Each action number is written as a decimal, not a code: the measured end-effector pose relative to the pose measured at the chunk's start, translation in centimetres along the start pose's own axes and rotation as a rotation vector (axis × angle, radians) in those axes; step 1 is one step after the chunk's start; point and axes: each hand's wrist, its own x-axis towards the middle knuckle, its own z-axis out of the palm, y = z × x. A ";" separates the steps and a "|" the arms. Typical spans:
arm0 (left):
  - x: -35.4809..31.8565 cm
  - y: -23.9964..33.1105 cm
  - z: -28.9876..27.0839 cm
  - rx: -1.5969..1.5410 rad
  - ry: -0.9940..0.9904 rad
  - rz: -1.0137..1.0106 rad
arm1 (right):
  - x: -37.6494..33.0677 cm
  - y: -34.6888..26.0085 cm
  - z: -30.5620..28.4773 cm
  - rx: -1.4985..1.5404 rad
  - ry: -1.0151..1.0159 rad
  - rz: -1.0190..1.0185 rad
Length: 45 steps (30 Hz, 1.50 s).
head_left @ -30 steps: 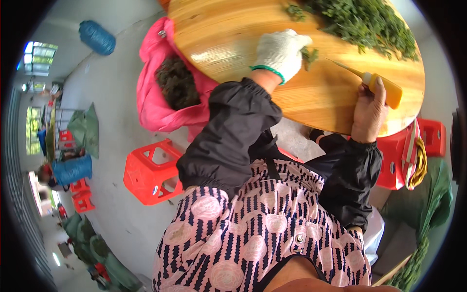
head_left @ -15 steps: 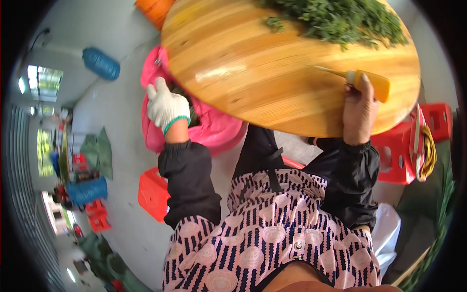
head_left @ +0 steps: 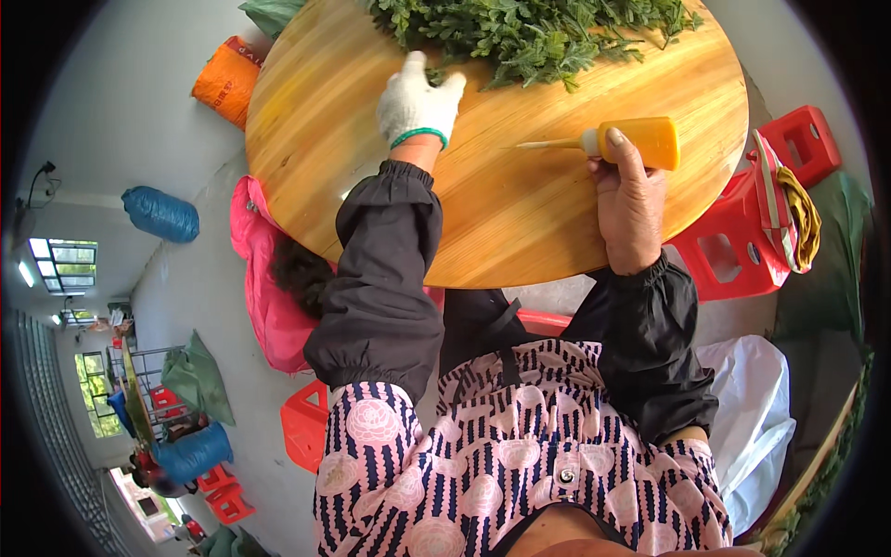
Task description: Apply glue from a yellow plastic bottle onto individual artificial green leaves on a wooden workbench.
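My left hand (head_left: 418,104), in a white knitted glove with a green cuff edge, is over the round wooden table (head_left: 520,213). Its thumb and forefinger are apart, beside a small green sprig (head_left: 434,76) that is partly hidden; I cannot make out whether they touch it. A large heap of green artificial-looking foliage (head_left: 538,42) lies just beyond. My bare right hand (head_left: 631,200) grips a yellow squeeze bottle (head_left: 650,141), tilted on its side, its long thin nozzle pointing left above the tabletop.
A pink bag (head_left: 269,306) with dark contents sits below the table's left edge. Red stools (head_left: 733,246) stand to the right, one with a striped bag (head_left: 778,204). Another red stool (head_left: 302,427) is at lower left. An orange sack (head_left: 227,79) stands at far left.
My left hand has moved from the pink bag up and right, over the table near the foliage. My right hand still holds the squeeze bottle, now turned nearly level.
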 end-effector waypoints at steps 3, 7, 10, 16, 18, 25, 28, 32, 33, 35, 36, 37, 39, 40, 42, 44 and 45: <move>-0.9 -1.7 0.6 -0.054 -0.007 0.152 | -0.1 0.0 0.1 -0.009 0.010 0.021; -2.5 -3.7 -2.0 -0.243 -0.040 0.454 | 0.6 0.0 -0.3 0.035 0.015 -0.008; -3.0 -4.2 -5.3 -0.161 -0.138 0.696 | 0.7 0.0 -0.9 0.074 0.012 -0.034; -5.1 -6.0 -7.8 -0.075 0.102 0.777 | -0.8 0.5 -0.1 0.116 0.020 -0.044; -7.3 -4.9 -8.1 -0.380 0.261 0.421 | -0.4 0.6 -0.2 0.120 0.006 -0.038; -9.4 -3.9 -7.7 -0.094 -0.103 0.615 | 0.4 0.8 -0.5 0.134 -0.041 -0.043; -9.8 -4.8 -5.7 -0.076 -0.230 0.394 | 0.6 1.1 -1.0 0.142 -0.030 -0.046; -11.5 -1.5 -5.5 -0.296 -0.224 -0.002 | 1.0 1.0 -1.3 0.147 -0.043 -0.029; -11.6 -0.6 -6.1 -0.319 -0.259 -0.066 | 0.9 1.0 -1.3 0.147 -0.040 -0.029; -11.9 -1.2 -5.9 -0.180 -0.076 0.081 | 0.8 1.1 -1.4 0.143 -0.021 -0.030; -12.0 -1.9 -5.7 -0.034 0.113 0.222 | 0.8 1.2 -1.1 0.146 -0.022 -0.028; -11.4 -3.3 -4.9 -0.165 0.194 0.311 | 0.8 1.2 -0.8 0.146 -0.018 -0.018; -10.5 -2.7 -5.9 -0.161 0.152 0.420 | 0.9 1.2 -1.0 0.143 -0.008 -0.010; -10.2 -2.4 -6.2 -0.156 0.112 0.528 | 1.1 1.2 -1.3 0.125 -0.008 -0.015; -9.1 -2.4 -5.7 -0.160 0.098 0.650 | 1.1 1.2 -1.4 0.108 -0.010 -0.020; -8.5 -2.8 -5.4 -0.108 -0.019 0.827 | 0.9 1.3 -1.3 0.110 -0.014 -0.021; -8.3 -3.3 -4.9 -0.110 -0.025 0.873 | 0.9 1.2 -1.2 0.110 -0.013 -0.021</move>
